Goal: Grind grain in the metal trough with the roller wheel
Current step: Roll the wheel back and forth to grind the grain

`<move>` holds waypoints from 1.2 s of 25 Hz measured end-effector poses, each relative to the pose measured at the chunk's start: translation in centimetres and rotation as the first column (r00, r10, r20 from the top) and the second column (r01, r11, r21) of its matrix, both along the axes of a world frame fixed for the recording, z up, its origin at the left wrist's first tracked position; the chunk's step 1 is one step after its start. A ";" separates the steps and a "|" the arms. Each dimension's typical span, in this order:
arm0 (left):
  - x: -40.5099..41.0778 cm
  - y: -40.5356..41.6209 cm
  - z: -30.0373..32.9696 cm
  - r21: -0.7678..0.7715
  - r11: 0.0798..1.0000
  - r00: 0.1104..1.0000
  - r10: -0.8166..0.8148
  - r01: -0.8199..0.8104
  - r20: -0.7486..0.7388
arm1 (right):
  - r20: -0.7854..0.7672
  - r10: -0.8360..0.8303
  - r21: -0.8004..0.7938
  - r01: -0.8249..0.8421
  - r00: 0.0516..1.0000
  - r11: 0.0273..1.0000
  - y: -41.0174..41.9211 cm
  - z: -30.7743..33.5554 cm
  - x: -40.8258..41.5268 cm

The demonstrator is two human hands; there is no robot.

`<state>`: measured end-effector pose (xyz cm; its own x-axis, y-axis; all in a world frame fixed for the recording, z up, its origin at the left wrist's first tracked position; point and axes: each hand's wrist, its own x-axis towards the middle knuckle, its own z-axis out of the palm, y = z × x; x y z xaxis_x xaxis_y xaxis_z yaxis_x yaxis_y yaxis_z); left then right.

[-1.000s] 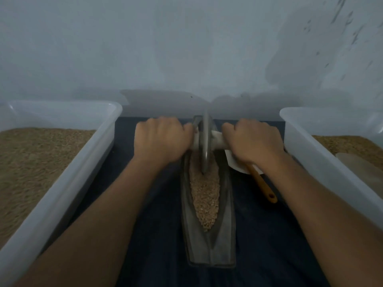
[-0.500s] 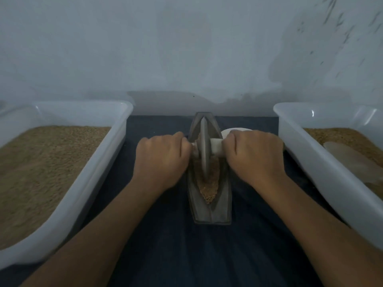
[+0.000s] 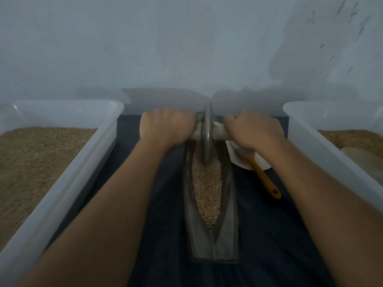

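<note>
Both fists, left hand (image 3: 166,128) and right hand (image 3: 251,130), gripped the roller wheel (image 3: 207,135) axle at the far end of the grain (image 3: 207,187)-filled metal trough (image 3: 229,204) (grain-filled white tubs (image 3: 62,168) flanked it closely).

Surface: dark blue cloth (image 3: 269,235). On it: metal trough (image 3: 228,214) at centre; white bin (image 3: 62,183) left; white bin (image 3: 310,141) right; white plate (image 3: 263,164) far right of trough, a brush (image 3: 261,172) partly on it.

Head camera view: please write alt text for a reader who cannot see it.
Two bare hands, left hand and right hand, grip the white axle of a grey metal roller wheel at the far end of a long grey metal trough of tan grain. White plastic bins of grain stand either side.
</note>
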<state>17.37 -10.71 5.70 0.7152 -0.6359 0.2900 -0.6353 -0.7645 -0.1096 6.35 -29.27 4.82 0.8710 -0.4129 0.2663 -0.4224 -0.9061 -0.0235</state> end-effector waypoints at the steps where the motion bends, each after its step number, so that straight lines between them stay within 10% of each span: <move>1: 1.1 -0.8 0.4 0.054 0.998 0.999 -0.023 0.025 -0.033 | -0.089 0.032 0.017 -0.031 0.996 0.999 -0.7 0.5 1.2; 6: 0.7 0.4 -0.9 -0.012 1.000 0.991 0.021 -0.023 -0.129 | 0.038 -0.011 0.091 0.008 0.999 0.996 0.5 0.9 1.2; 11: -6.7 4.7 -3.5 -0.180 0.971 0.956 -0.105 0.159 0.275 | 0.388 0.049 -0.126 0.000 0.920 0.992 5.7 -2.5 -6.9; 17: -9.4 6.5 -4.2 -0.315 0.935 0.963 -0.080 0.162 0.258 | 0.429 0.112 -0.182 -0.036 0.896 0.983 7.0 -3.5 -10.4; 22: -5.3 4.0 -3.6 -0.120 0.993 0.982 0.016 0.006 0.188 | 0.364 0.053 -0.146 0.001 0.930 0.989 4.6 -1.6 -5.4; 28: 1.5 -0.5 -0.1 0.058 0.998 0.991 0.006 0.001 -0.135 | -0.178 0.043 0.105 -0.024 0.983 0.994 -0.3 1.6 1.4; 30: 1.3 -0.2 -0.4 0.050 0.999 0.992 -0.012 0.018 -0.123 | -0.091 0.000 0.145 0.013 0.996 0.989 0.0 1.5 1.3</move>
